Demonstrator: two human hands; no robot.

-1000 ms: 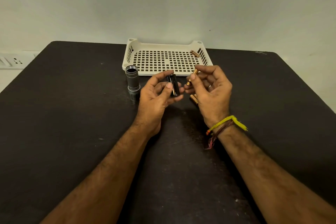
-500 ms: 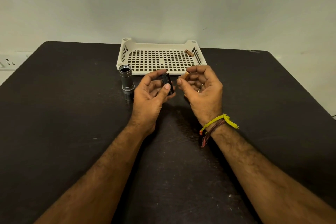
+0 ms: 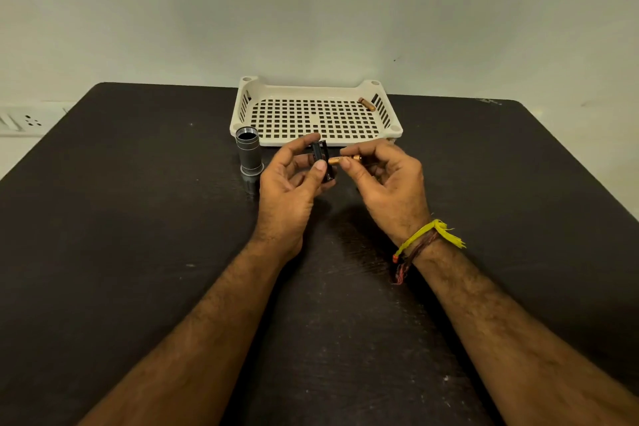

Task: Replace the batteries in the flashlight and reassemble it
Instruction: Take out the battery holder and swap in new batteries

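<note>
My left hand (image 3: 294,183) grips a small black battery holder (image 3: 323,159) upright between thumb and fingers. My right hand (image 3: 387,180) pinches a copper-coloured battery (image 3: 340,160), lying level with its left end touching the holder's side. The grey flashlight body (image 3: 249,152) stands upright with its open end up, on the dark table (image 3: 121,218) just left of my left hand. Another copper battery (image 3: 366,104) lies in the far right corner of the white tray (image 3: 242,114).
The white perforated tray sits at the table's far middle, right behind my hands. A wall socket strip (image 3: 24,121) is on the wall at the far left. The table's right edge slants close past my right forearm.
My right hand has turned the battery level and brought it against the holder. Both hands have kept their place in front of the tray.
</note>
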